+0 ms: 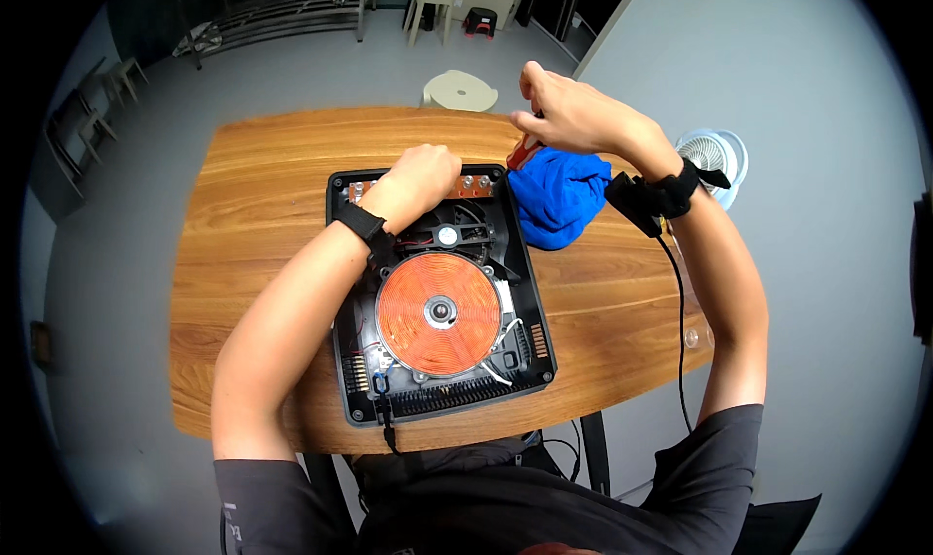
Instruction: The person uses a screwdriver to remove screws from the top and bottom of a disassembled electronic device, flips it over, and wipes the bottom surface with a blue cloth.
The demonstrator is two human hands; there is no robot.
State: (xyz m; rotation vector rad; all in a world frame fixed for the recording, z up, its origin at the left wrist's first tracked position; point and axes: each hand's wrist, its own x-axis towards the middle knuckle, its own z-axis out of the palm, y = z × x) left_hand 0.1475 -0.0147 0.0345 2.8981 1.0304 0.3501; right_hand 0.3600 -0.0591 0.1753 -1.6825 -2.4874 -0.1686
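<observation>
An opened induction cooker [544, 361] lies on the wooden table, its black housing exposing a round orange copper coil [408, 307] and a small fan [448, 235]. My left hand [426, 174] is closed at the far edge of the housing, over an orange-brown board [470, 188] with several round silvery parts. Its fingertips, and anything in them, are hidden. My right hand [573, 110] grips the red-and-black handle of what looks like a screwdriver [523, 153]. The tool slants down to the far right corner of the housing; its tip cannot be made out.
A crumpled blue cloth [564, 200] lies right of the cooker, under my right hand. A black cable [677, 312] hangs from a box on my right wrist. Beyond the table [262, 195] stand a pale stool [460, 90], a white fan [708, 152] and a metal rack [282, 16].
</observation>
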